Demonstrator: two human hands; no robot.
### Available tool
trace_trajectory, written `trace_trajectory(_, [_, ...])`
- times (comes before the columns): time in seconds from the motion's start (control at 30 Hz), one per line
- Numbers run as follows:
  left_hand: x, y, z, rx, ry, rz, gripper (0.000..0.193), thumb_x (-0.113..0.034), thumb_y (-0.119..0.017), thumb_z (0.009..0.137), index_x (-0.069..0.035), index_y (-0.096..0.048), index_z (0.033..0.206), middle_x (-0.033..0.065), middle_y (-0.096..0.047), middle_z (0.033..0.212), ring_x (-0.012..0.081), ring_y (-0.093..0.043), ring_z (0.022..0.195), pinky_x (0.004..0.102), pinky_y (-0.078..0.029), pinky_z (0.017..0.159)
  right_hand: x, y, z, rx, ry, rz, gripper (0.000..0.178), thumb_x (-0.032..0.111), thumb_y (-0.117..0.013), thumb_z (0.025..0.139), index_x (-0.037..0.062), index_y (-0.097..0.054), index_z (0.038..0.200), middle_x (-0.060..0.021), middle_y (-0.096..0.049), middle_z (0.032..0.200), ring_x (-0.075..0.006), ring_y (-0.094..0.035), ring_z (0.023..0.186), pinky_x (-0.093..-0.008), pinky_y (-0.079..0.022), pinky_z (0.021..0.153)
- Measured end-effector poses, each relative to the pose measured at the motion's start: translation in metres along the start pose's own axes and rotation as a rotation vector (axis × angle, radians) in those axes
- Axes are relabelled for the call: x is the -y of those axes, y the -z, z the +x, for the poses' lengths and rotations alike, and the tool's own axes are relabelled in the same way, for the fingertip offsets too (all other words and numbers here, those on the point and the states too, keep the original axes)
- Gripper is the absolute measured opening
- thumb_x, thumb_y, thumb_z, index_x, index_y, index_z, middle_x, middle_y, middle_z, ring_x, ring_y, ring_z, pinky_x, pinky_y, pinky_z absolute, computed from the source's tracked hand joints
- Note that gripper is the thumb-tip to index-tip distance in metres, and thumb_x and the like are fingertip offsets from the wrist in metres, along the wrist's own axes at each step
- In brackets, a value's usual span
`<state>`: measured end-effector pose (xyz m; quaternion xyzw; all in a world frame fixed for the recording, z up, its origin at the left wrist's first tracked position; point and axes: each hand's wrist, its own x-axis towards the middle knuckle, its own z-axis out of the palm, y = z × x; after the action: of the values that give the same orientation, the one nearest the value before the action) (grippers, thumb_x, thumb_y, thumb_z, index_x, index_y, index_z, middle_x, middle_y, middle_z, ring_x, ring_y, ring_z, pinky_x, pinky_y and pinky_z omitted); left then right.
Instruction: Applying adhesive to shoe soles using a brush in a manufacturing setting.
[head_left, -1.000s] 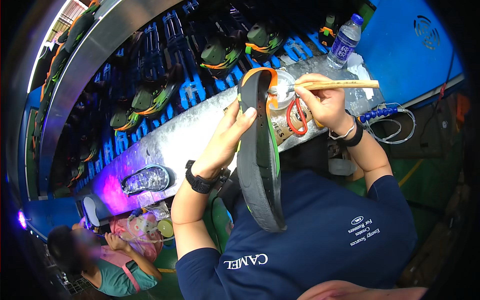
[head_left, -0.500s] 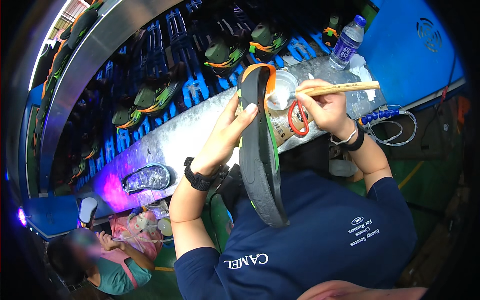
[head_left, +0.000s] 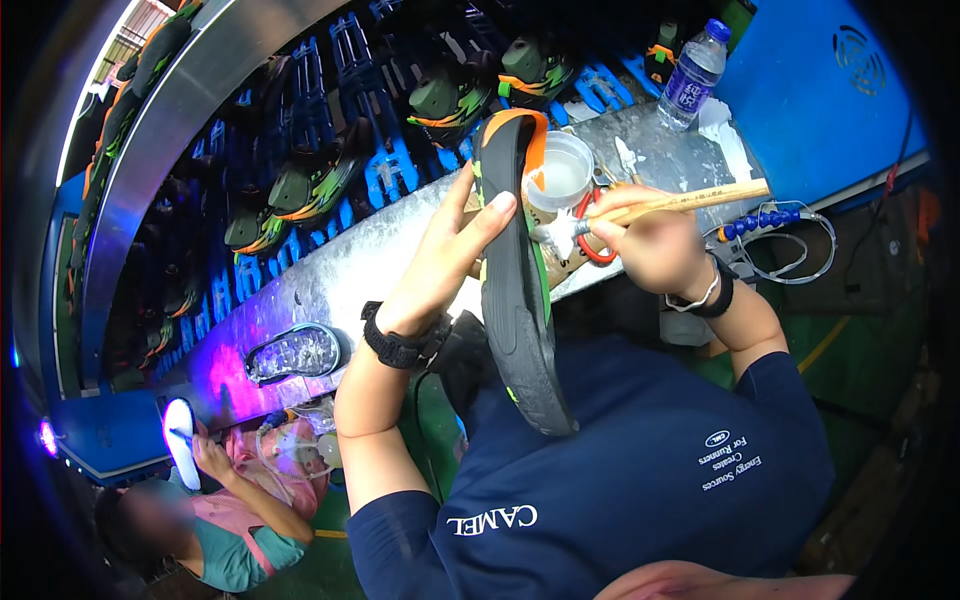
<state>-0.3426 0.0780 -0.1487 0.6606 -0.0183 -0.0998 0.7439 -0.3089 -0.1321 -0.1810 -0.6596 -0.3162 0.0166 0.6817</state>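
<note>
A black shoe sole [head_left: 515, 330] with orange and green edging stands lengthwise in front of me. My left hand [head_left: 440, 250] grips its left side, thumb over the rim and fingers behind. My right hand [head_left: 655, 240] is closed around a wooden-handled brush [head_left: 715, 195]. White paste coats the bristles [head_left: 560, 232], which are at the sole's right inner edge; whether they press on it is hard to tell. Just beyond them sits a translucent cup [head_left: 586, 165] of whitish liquid. A red loop-shaped handle [head_left: 598, 257] lies under the brush, partly hidden.
Another sole [head_left: 295, 355] lies on the metal bench [head_left: 370, 235]. A water bottle [head_left: 693, 80] stands at the far right near a blue coiled hose [head_left: 765, 222]. Blue racks beyond carry several shoes [head_left: 535, 70]. At lower left, a co-worker's hand [head_left: 212, 455] holds a white sole-shaped piece [head_left: 181, 440].
My right hand has brought the brush from the cup down and left to the sole's edge. The sole has shifted up slightly. The co-worker's white piece has turned and moved.
</note>
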Motion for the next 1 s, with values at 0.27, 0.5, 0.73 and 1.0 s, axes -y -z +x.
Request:
trace_trajectory(0.27, [-0.001,0.011,0.005,-0.05,0.012,0.088,0.074,-0.035,-0.055,0.08,-0.007,-0.013,0.134,0.0152,-0.058,0.097,0.0152,-0.06,0.076,0.0225,-0.047,0.051,0.024,0.0,-0.015,0.167,0.09,-0.086,0.009,0.001,-0.059,0.074,0.0002,-0.058,0.083,-0.0019,-0.054,0.068,-0.0039,-0.045,0.053,-0.0186,-0.034,0.046])
trace_trajectory(0.5, [-0.012,0.006,0.002,-0.065,-0.013,0.084,0.069,-0.035,-0.054,0.081,-0.009,-0.018,0.134,0.0126,-0.057,0.097,0.0132,-0.059,0.077,0.0208,-0.047,0.052,0.027,-0.002,-0.013,0.132,0.132,-0.084,0.01,-0.002,-0.059,0.073,-0.0012,-0.058,0.082,-0.0047,-0.057,0.071,-0.0071,-0.049,0.056,-0.0199,-0.038,0.049])
trace_trajectory(0.73, [-0.012,0.006,0.0,-0.114,-0.038,0.12,0.064,-0.034,-0.055,0.08,-0.009,-0.025,0.131,0.0073,-0.056,0.097,0.0103,-0.057,0.076,0.0184,-0.044,0.052,0.022,-0.003,-0.02,0.117,0.1,0.044,0.007,-0.002,-0.057,0.075,-0.0014,-0.057,0.082,-0.0031,-0.055,0.067,-0.0063,-0.05,0.054,-0.0194,-0.038,0.048])
trace_trajectory(1.0, [-0.084,0.007,0.012,-0.381,-0.476,0.098,0.047,-0.025,-0.059,0.078,-0.002,-0.039,0.115,0.0049,-0.055,0.093,0.0088,-0.052,0.077,0.02,-0.041,0.067,0.015,0.069,-0.042,-0.407,-0.026,0.442,0.015,0.001,-0.051,0.079,-0.006,-0.05,0.092,-0.0064,-0.05,0.062,-0.006,-0.042,0.042,-0.0174,-0.031,0.037])
